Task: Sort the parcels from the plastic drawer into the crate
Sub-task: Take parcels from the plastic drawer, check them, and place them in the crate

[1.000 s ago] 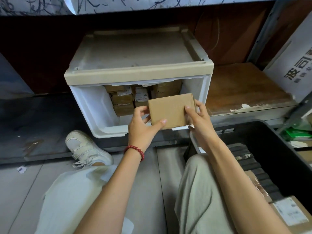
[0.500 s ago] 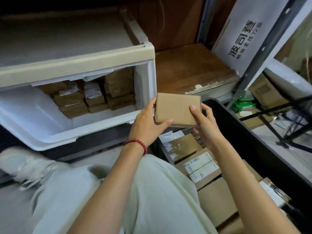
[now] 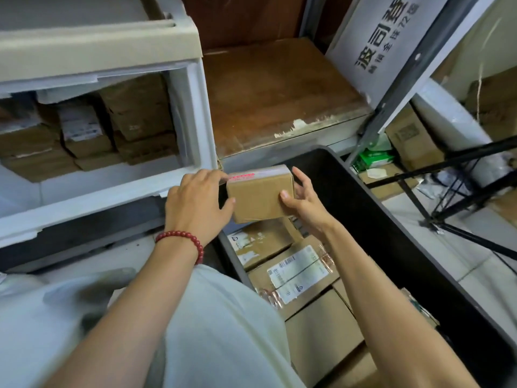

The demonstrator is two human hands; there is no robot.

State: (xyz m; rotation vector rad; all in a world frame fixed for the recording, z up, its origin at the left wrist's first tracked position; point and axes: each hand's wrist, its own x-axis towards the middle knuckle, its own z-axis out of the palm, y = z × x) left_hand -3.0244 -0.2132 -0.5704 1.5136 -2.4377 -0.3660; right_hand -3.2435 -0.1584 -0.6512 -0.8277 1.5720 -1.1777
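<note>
Thumb and curled fingers of the left hand [image 3: 195,208] and the right hand [image 3: 305,204] grasp a brown parcel [image 3: 260,198] by its side edges, with red-printed tape on its far edge. It is held over the far end of the black crate [image 3: 375,228], above white-labelled cartons [image 3: 296,275]. Left, the white drawer [image 3: 193,116] holds stacked boxes [image 3: 134,116]. Far right, a board [image 3: 386,37] bears Chinese characters and "72".

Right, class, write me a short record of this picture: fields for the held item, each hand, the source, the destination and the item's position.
Held item: cardboard parcel, red-printed tape along its top edge
Left hand: grips the parcel's left edge; bead bracelet on the wrist
Right hand: holds the right edge, thumb on the front
Source: plastic drawer, open, stacked parcels inside
Destination: black crate, labelled parcels lying in it
Position: held over the crate, not yet set down
</note>
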